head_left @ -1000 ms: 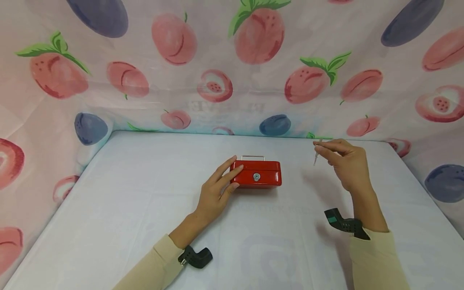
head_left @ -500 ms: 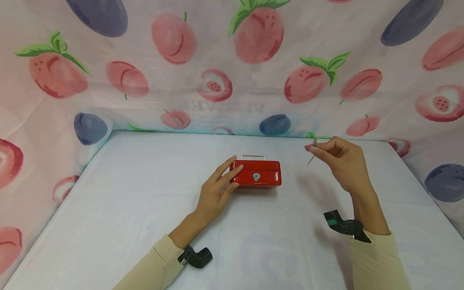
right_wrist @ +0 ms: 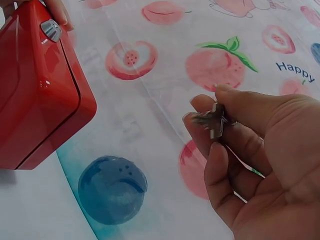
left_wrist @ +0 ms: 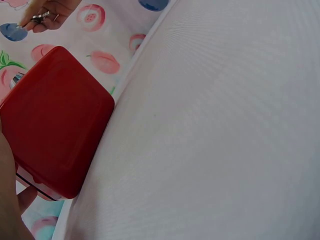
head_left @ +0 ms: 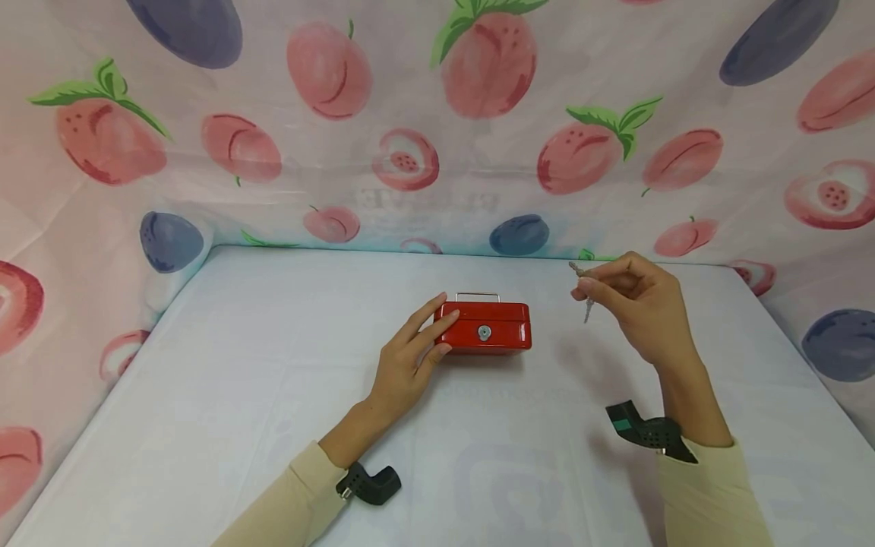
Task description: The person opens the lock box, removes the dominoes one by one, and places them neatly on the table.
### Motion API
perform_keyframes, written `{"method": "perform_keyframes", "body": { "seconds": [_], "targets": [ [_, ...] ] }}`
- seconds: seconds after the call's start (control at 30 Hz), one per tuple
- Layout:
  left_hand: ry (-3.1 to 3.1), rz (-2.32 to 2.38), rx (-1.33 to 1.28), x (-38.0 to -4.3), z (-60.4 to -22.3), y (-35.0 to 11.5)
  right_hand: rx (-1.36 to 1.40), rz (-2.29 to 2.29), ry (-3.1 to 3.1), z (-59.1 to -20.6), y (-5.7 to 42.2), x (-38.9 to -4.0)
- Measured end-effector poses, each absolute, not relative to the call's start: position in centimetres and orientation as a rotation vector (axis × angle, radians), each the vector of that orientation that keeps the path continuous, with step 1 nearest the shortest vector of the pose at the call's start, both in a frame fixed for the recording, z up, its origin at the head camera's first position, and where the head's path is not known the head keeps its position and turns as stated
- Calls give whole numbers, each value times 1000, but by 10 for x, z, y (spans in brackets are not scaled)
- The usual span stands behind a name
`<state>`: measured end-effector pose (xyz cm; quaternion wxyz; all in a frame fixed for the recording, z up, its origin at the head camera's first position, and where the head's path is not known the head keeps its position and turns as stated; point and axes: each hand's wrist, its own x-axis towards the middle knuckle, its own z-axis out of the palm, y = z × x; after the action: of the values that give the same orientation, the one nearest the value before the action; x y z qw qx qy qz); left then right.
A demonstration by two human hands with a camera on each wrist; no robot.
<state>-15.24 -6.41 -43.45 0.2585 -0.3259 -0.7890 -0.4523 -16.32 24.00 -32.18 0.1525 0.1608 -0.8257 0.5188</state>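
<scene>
A small red cash box (head_left: 502,336) with a round silver lock (head_left: 484,333) on its front stands on the white-covered table. A wire handle (head_left: 477,294) rises at its lid. My left hand (head_left: 403,368) holds the box's left end, the thumb on the front and other fingers over the lid and toward the back. To the right, above the table, my right hand (head_left: 639,300) pinches small metal keys (right_wrist: 215,121) between thumb and fingers, apart from the box. One key (head_left: 589,310) points down below the fingertips. The left wrist view shows the box's red end (left_wrist: 60,120) close up.
A white cloth (head_left: 273,395) covers the table. Behind and beside it hangs a fruit-patterned curtain (head_left: 287,167). Black wrist cameras (head_left: 369,485) sit on both forearms, over beige sleeves.
My right hand has shifted slightly left toward the box, and the keys have turned between its fingers. The left hand and the cash box stay in place.
</scene>
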Motion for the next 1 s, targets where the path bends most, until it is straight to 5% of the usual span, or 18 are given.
{"method": "perform_keyframes", "body": {
  "seconds": [1.0],
  "targets": [
    [-2133,-1220,-886,-152,-432,-65,559,1610,-2423,-327,207,-159]
  ]
}}
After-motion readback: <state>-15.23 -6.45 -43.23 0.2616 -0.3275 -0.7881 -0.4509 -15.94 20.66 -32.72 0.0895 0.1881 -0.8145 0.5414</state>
